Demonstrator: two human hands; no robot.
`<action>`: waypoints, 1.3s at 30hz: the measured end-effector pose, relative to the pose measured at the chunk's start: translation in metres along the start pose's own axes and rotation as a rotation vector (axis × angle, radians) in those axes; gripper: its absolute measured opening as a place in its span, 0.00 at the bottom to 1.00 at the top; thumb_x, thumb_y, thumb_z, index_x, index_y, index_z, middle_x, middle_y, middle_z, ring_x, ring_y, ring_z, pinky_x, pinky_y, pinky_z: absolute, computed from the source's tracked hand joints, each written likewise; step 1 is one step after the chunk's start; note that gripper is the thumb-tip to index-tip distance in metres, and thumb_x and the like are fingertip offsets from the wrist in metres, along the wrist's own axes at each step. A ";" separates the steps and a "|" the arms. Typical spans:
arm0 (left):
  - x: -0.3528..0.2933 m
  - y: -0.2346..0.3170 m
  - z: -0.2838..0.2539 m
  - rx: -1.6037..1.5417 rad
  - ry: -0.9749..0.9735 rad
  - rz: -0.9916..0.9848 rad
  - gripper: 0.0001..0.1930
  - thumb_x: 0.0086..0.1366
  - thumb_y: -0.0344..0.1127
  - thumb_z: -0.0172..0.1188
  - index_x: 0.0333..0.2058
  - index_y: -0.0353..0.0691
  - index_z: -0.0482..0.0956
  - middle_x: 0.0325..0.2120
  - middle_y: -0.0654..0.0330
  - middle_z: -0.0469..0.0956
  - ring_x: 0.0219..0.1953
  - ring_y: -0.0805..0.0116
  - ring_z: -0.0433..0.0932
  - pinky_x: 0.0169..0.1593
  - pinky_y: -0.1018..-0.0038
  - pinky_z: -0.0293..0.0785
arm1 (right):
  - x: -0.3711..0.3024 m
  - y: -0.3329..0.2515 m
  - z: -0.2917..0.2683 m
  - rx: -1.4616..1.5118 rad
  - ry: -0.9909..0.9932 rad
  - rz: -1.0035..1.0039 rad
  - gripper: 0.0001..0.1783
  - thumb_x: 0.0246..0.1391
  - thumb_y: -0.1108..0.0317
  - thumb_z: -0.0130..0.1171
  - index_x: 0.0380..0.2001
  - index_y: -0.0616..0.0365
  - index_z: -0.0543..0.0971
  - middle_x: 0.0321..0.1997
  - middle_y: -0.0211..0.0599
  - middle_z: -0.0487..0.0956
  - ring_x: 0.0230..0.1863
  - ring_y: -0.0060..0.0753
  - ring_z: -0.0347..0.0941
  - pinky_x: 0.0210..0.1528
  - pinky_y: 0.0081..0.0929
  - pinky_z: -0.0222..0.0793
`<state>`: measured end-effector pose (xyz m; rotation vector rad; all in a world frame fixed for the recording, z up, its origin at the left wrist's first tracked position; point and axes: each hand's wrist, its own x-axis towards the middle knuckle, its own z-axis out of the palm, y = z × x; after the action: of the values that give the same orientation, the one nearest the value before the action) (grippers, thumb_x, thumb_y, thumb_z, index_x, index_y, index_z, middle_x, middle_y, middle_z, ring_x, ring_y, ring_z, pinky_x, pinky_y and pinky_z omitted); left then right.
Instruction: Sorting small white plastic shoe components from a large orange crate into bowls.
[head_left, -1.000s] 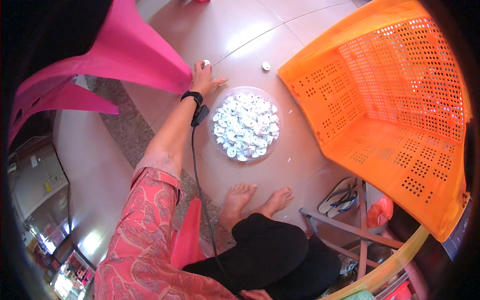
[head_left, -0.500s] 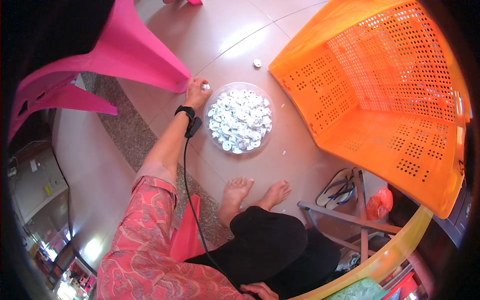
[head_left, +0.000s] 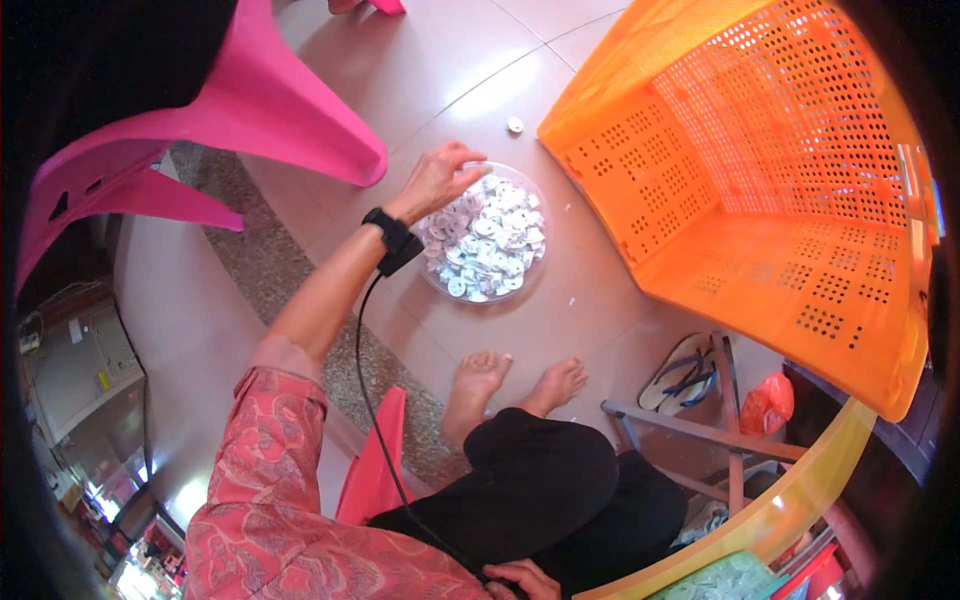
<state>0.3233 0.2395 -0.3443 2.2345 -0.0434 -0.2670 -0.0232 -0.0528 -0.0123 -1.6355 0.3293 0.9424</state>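
A round clear tub on the floor is heaped with small white plastic pieces, several of them round with holes. At the tub's far left rim is my left hand, its thumb and fingers curled toward each other. What sits between those fingertips, a piece or the rim, I cannot make out. A black band with a small black box is on that wrist, and a black cable runs down from it. My right hand rests on my lap at the lower edge, fingers curled near the cable; its hold is partly hidden.
One loose white piece lies on the tiles beyond the tub. A large orange perforated basket stands tipped at right. Pink plastic stools are at left. Flip-flops and a metal-legged frame are at lower right.
My left hand has moved right from beside the tub to over its far left rim. The white piece seen in its fingers before no longer shows clearly. My right hand stays put.
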 end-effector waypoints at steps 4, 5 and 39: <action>0.067 -0.011 0.040 0.173 0.056 0.108 0.15 0.65 0.41 0.60 0.46 0.41 0.83 0.49 0.47 0.76 0.44 0.53 0.79 0.51 0.63 0.75 | -0.001 0.005 -0.001 0.021 0.012 -0.026 0.13 0.57 0.81 0.59 0.46 0.61 0.79 0.43 0.43 0.79 0.41 0.38 0.78 0.41 0.26 0.74; 0.081 -0.024 0.052 0.207 0.053 0.146 0.15 0.65 0.40 0.59 0.47 0.42 0.82 0.51 0.46 0.75 0.46 0.48 0.78 0.53 0.61 0.74 | -0.001 0.006 -0.002 0.027 0.009 -0.028 0.13 0.57 0.81 0.59 0.46 0.61 0.79 0.43 0.43 0.79 0.41 0.38 0.78 0.41 0.26 0.74; -0.152 -0.107 0.085 -0.409 0.235 -0.808 0.29 0.58 0.25 0.59 0.58 0.36 0.61 0.51 0.44 0.70 0.46 0.47 0.77 0.46 0.55 0.78 | -0.065 0.024 0.018 -0.009 -0.063 -0.204 0.17 0.53 0.78 0.58 0.48 0.64 0.76 0.44 0.50 0.77 0.46 0.52 0.76 0.48 0.35 0.73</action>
<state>0.1510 0.2599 -0.4518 1.7581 0.9657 -0.3961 -0.0882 -0.0606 0.0180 -1.6100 0.1124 0.8386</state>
